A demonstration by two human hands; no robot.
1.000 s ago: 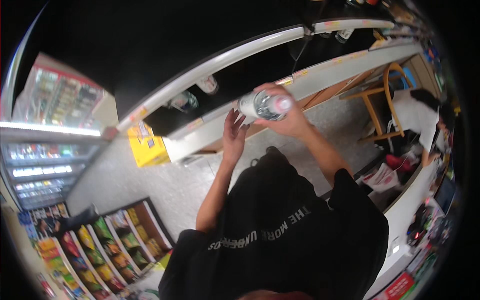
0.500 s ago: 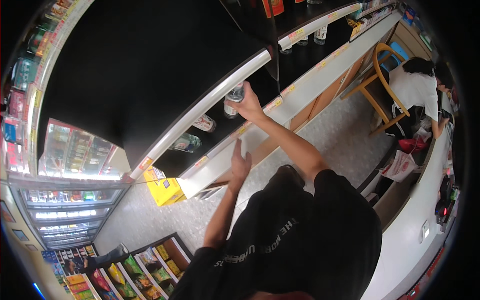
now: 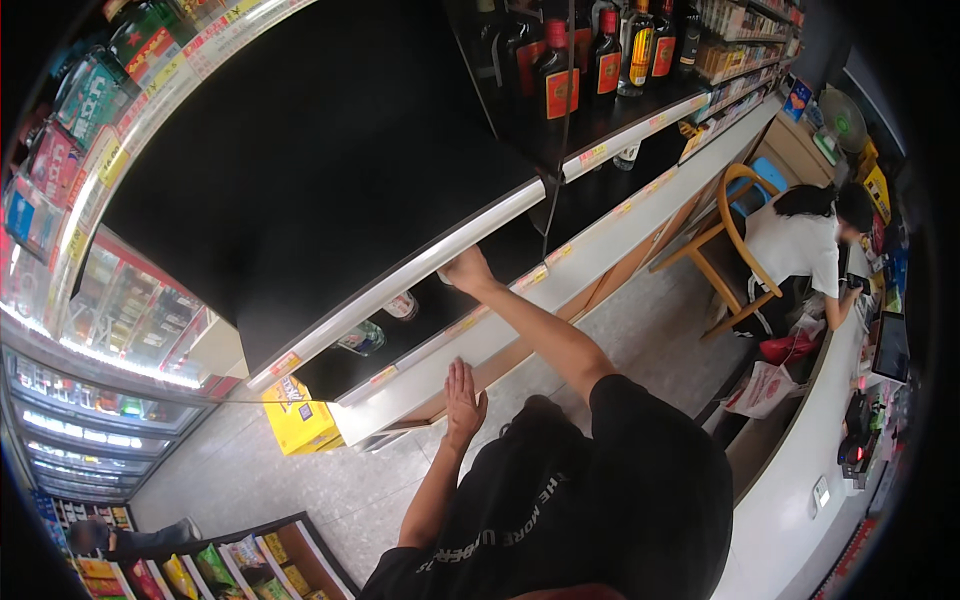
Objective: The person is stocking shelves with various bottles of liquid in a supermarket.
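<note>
My right hand (image 3: 468,272) reaches in under the white front edge (image 3: 420,262) of a black shelf. Its fingertips are hidden behind that edge, so whether they grip anything does not show. Left of it on the lower black shelf stand a bottle with a whitish label (image 3: 402,305) and a clear greenish bottle (image 3: 362,338), their tops covered by the upper shelf. My left hand (image 3: 463,402) is open, fingers stretched out, close to the white ledge (image 3: 410,392) below the bottles.
Dark bottles with red labels (image 3: 562,92) line the upper right shelf. A yellow box (image 3: 302,418) sits on the floor by the shelf's left end. Snack racks (image 3: 215,565) stand at lower left. At right, a person in a white shirt (image 3: 795,250) sits on a wooden chair (image 3: 728,245).
My right hand, earlier around a clear bottle with a white label, has gone deeper under the shelf edge, and that bottle is out of sight. The whole view has shifted.
</note>
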